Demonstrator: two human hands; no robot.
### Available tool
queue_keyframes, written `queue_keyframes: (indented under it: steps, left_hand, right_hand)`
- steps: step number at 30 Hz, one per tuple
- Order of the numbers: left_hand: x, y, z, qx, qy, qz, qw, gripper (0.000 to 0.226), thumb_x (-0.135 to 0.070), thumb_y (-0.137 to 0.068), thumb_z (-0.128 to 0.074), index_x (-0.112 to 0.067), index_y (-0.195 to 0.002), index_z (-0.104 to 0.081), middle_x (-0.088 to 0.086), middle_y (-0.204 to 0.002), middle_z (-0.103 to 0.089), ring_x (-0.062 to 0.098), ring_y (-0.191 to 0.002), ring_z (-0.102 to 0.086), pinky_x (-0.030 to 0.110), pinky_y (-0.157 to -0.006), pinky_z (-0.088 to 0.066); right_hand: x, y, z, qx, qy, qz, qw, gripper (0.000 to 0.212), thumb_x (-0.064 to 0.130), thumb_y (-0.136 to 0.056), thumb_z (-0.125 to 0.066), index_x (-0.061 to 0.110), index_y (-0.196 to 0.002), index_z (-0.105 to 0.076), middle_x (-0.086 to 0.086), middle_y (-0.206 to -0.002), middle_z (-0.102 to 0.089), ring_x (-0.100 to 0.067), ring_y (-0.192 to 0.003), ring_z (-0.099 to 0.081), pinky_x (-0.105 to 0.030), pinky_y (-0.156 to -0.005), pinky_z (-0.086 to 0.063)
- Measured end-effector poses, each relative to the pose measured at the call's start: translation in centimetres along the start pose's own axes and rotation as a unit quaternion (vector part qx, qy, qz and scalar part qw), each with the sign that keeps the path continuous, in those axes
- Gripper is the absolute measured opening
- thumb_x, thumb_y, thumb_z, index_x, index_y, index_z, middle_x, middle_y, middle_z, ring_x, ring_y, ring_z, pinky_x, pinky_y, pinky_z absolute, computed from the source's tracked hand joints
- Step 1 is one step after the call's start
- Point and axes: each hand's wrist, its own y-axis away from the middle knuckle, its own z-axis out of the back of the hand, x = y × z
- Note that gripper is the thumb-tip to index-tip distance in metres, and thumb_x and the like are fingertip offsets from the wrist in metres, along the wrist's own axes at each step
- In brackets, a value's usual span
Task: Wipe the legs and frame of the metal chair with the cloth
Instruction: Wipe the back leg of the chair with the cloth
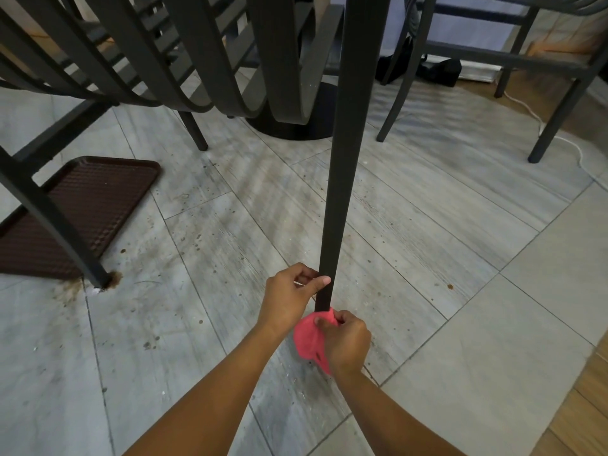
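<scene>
A dark metal chair leg runs down the middle of the view to the floor. My left hand grips the leg just above its foot, thumb across the front. Right below it, my right hand holds a pink cloth bunched around the very bottom of the leg. The leg's foot is hidden by the cloth and hand. The chair's curved back slats hang at the upper left, and another leg stands at the left.
A brown textured tray lies on the grey tiled floor behind the left leg. A black round table base sits further back. Another dark chair and a white cable are at the upper right. Dirt spots dot the floor.
</scene>
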Motion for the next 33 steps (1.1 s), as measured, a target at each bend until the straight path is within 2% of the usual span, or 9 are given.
queue_keyframes:
  steps: [3, 6, 12, 17, 21, 25, 29, 31, 33]
  left_hand:
    - [0.0, 0.0, 0.0, 0.0, 0.001, 0.001, 1.0, 0.012, -0.042, -0.076, -0.07, -0.035, -0.074, -0.06, -0.013, -0.074, -0.066, 0.008, -0.076, -0.068, 0.025, -0.073, -0.054]
    - [0.0, 0.0, -0.1, -0.004, 0.006, -0.002, 1.0, 0.013, -0.042, -0.076, -0.071, -0.037, -0.072, -0.06, -0.012, -0.073, -0.066, 0.006, -0.073, -0.067, 0.021, -0.07, -0.053]
    - [0.1, 0.0, 0.0, 0.001, 0.028, 0.008, 1.0, 0.013, -0.038, -0.075, -0.074, -0.031, -0.076, -0.063, -0.004, -0.076, -0.069, 0.011, -0.074, -0.068, 0.025, -0.07, -0.053]
    - [0.5, 0.3, 0.2, 0.013, 0.013, 0.026, 0.999, 0.015, -0.034, -0.076, -0.075, -0.029, -0.084, -0.064, -0.008, -0.078, -0.067, 0.004, -0.075, -0.065, 0.012, -0.066, -0.046]
    - [1.3, 0.3, 0.0, 0.035, -0.016, 0.058, 0.998, 0.03, -0.036, -0.076, -0.074, -0.019, -0.101, -0.067, -0.008, -0.083, -0.065, 0.01, -0.086, -0.063, 0.018, -0.075, -0.044]
    - [2.0, 0.3, -0.4, 0.035, -0.037, 0.087, 0.995, 0.041, -0.037, -0.077, -0.073, -0.014, -0.111, -0.067, 0.001, -0.097, -0.069, 0.009, -0.088, -0.06, 0.019, -0.08, -0.043]
    - [2.4, 0.3, -0.9, 0.045, -0.039, 0.087, 0.994, 0.029, -0.033, -0.079, -0.072, -0.013, -0.1, -0.071, -0.008, -0.081, -0.068, 0.009, -0.085, -0.066, 0.007, -0.068, -0.043]
    - [2.4, 0.3, -1.0, 0.041, -0.043, 0.079, 0.995, 0.021, -0.031, -0.079, -0.073, -0.014, -0.093, -0.073, -0.016, -0.07, -0.063, -0.002, -0.074, -0.063, 0.003, -0.058, -0.043]
    - [2.5, 0.2, -1.1, 0.039, -0.044, 0.07, 0.996, 0.019, -0.029, -0.079, -0.073, -0.013, -0.089, -0.072, -0.014, -0.069, -0.065, -0.003, -0.068, -0.062, 0.006, -0.059, -0.046]
  right_hand:
    - [0.1, 0.0, 0.4, 0.02, -0.017, -0.008, 1.0, 0.002, 0.018, -0.081, -0.071, 0.018, -0.079, -0.069, 0.009, -0.063, -0.061, -0.002, -0.056, -0.059, -0.01, -0.047, -0.036]
    - [0.2, -0.1, 1.1, 0.055, -0.038, -0.01, 0.998, 0.017, 0.015, -0.082, -0.069, 0.026, -0.07, -0.062, 0.013, -0.065, -0.062, -0.003, -0.063, -0.062, -0.008, -0.049, -0.036]
    - [-0.9, -0.7, 3.2, 0.085, -0.046, -0.045, 0.994, 0.006, 0.02, -0.086, -0.061, 0.025, -0.088, -0.059, 0.01, -0.077, -0.062, -0.003, -0.068, -0.06, -0.016, -0.049, -0.039]
    - [-1.6, -1.2, 4.5, 0.107, -0.016, -0.095, 0.99, 0.024, 0.021, -0.081, -0.065, 0.019, -0.096, -0.046, -0.001, -0.088, -0.057, -0.018, -0.077, -0.058, -0.031, -0.063, -0.045]
    - [-1.5, -1.1, 4.5, 0.117, 0.003, -0.031, 0.993, 0.01, 0.014, -0.082, -0.064, 0.019, -0.087, -0.057, 0.004, -0.082, -0.062, -0.008, -0.073, -0.057, -0.023, -0.056, -0.04]
    - [-0.4, -0.5, 3.3, 0.069, -0.022, 0.014, 0.997, 0.005, 0.018, -0.084, -0.065, 0.02, -0.088, -0.064, 0.012, -0.077, -0.063, 0.003, -0.068, -0.056, -0.009, -0.051, -0.035]
    - [0.5, -0.3, 1.5, 0.014, -0.012, 0.023, 1.0, 0.009, 0.023, -0.083, -0.067, 0.018, -0.091, -0.07, 0.008, -0.072, -0.065, -0.001, -0.063, -0.058, -0.011, -0.053, -0.039]
    - [0.5, -0.4, 1.0, -0.007, 0.014, 0.032, 0.999, 0.008, 0.021, -0.083, -0.067, 0.016, -0.087, -0.071, 0.012, -0.062, -0.059, 0.002, -0.056, -0.055, -0.006, -0.046, -0.034]
    - [0.3, -0.6, 0.6, -0.015, 0.035, 0.036, 0.999, 0.006, 0.019, -0.082, -0.069, 0.014, -0.08, -0.071, 0.016, -0.055, -0.054, 0.004, -0.05, -0.05, -0.007, -0.041, -0.035]
